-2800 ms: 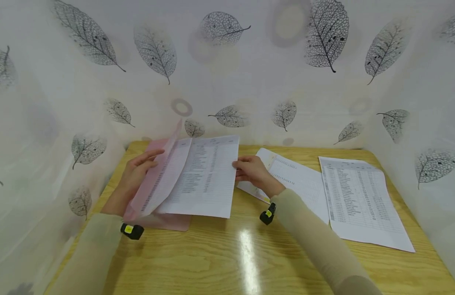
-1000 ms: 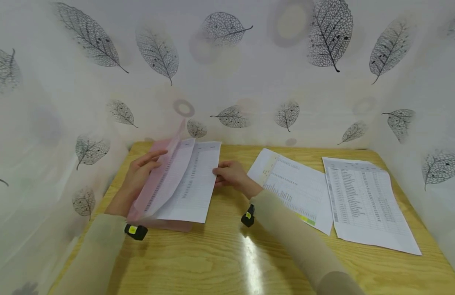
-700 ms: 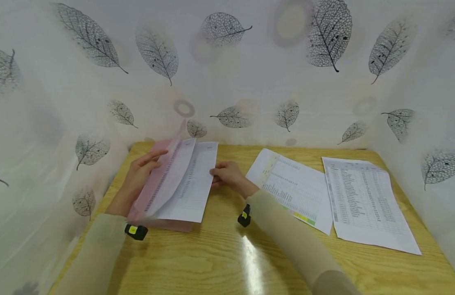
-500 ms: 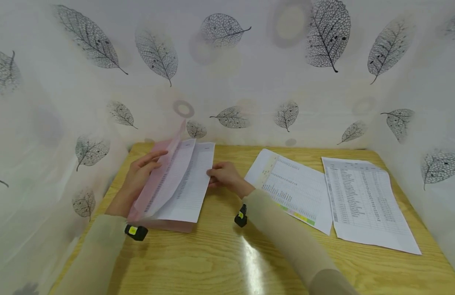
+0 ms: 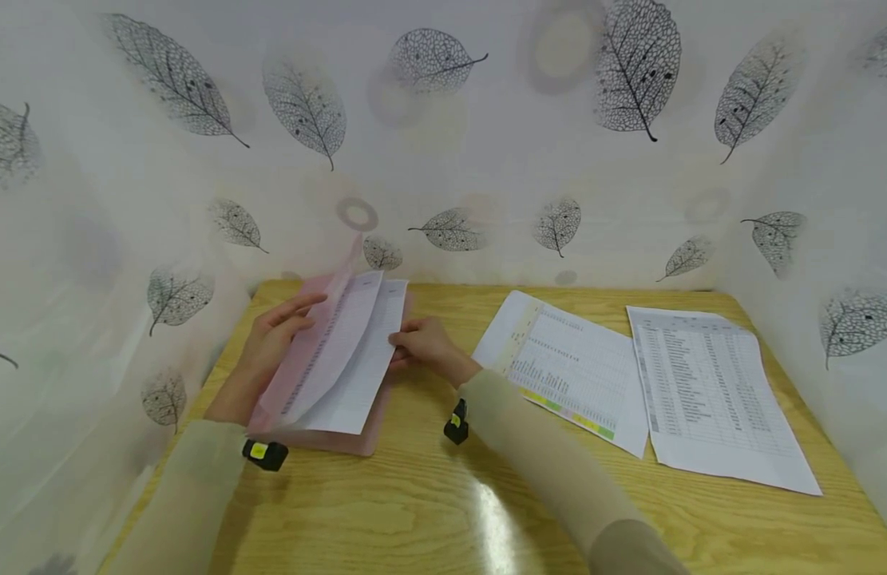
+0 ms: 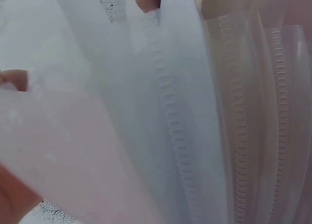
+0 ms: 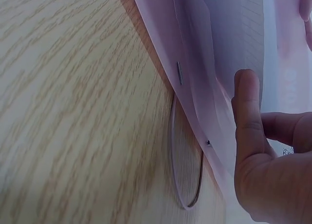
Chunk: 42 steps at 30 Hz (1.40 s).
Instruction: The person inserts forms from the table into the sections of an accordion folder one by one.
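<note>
Narrow right grip on sheet

An office-like nook, more exact kind unclear: leaf-print sheeting encloses a wood-grain bench on three sides, bearing loose printed spreadsheets and a pink folder.

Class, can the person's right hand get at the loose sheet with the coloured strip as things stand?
Probably yes: the right hand would first need to release the white page it pinches at the pink folder, but the loose sheet lies close by on the table, with nothing seen lying on top.
</note>
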Motion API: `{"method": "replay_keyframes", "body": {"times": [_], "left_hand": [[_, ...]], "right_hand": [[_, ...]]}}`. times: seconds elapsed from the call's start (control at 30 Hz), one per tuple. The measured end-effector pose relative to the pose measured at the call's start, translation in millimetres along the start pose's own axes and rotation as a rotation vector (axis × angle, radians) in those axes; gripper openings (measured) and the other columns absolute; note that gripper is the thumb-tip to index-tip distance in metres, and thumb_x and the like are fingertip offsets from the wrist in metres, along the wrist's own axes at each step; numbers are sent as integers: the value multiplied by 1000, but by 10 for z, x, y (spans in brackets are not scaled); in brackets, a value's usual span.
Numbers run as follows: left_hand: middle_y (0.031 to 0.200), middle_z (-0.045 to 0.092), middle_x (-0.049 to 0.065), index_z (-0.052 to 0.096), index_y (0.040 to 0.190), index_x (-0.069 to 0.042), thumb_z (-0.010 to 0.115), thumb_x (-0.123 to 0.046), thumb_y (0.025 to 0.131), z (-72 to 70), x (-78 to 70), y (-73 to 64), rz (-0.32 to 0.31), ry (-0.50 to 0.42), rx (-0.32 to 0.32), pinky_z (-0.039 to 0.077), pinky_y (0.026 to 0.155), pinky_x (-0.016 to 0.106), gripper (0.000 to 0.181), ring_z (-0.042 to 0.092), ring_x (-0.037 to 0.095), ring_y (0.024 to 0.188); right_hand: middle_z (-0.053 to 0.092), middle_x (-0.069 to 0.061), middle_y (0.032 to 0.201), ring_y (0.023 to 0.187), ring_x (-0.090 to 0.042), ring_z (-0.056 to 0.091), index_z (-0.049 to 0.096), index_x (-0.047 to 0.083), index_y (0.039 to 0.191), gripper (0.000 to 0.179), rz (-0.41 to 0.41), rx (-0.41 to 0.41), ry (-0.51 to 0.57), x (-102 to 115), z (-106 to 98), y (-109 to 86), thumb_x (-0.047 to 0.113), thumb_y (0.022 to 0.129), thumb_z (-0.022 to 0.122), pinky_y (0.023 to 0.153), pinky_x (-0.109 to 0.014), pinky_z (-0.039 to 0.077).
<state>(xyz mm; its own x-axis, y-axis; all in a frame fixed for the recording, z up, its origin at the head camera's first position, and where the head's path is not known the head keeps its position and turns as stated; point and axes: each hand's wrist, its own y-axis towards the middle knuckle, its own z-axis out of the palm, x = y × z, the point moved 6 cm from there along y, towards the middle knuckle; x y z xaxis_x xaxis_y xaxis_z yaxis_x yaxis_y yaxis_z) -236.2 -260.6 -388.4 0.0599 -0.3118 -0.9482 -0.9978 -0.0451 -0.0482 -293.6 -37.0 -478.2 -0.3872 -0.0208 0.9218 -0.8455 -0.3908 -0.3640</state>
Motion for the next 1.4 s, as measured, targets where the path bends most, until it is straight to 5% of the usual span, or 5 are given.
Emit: {"method": "replay_keyframes", "body": {"times": [0.83, 1.17, 1.4], "left_hand": [[169, 40, 9, 56, 152, -8, 51, -13, 108, 4, 3, -17, 10, -22, 11, 27, 127, 48, 45, 33, 33, 158], [167, 43, 8, 56, 152, -9, 53, -12, 107, -8, 8, -32, 8, -60, 4, 37, 105, 9, 45, 34, 31, 158], [168, 42, 9, 57, 151, -8, 52, -9, 107, 9, 18, -37, -3, -56, 1, 35, 115, 24, 45, 36, 31, 156]], "right_hand": [[76, -17, 77, 60, -13, 69, 69, -17, 115, 23, -1, -54, 35, -44, 138, 68, -1, 98, 65, 66, -31, 63], [64, -1, 63, 56, -11, 65, 68, -7, 97, 7, 2, -78, 56, -75, 206, 88, -2, 95, 66, 55, -23, 57], [67, 0, 67, 60, -9, 65, 72, -5, 96, 10, -28, -129, -17, -54, 187, 66, 4, 92, 75, 58, -21, 55]]}}
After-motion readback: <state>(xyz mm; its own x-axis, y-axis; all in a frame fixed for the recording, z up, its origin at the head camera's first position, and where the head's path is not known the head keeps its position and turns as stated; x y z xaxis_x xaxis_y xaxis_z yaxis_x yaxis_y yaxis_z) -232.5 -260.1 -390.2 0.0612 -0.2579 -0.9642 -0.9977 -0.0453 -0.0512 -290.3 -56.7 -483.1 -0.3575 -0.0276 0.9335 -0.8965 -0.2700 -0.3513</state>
